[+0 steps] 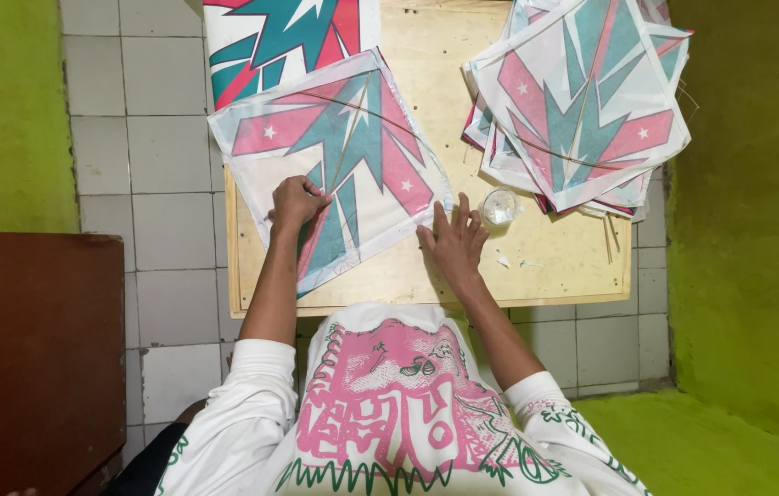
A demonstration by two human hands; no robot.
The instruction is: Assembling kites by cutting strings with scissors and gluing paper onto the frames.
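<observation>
Currently your left hand is clenched on one kite at the board's left (corner pointing near), spine running near-far; right hand flat, released, pressing its edge.

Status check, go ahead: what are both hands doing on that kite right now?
Left hand curled on the kite, pressing near its centre spar. Right hand flat, fingers spread along the kite's lower right edge. Small clear cup just beside the right hand; kite stack beyond.
</observation>
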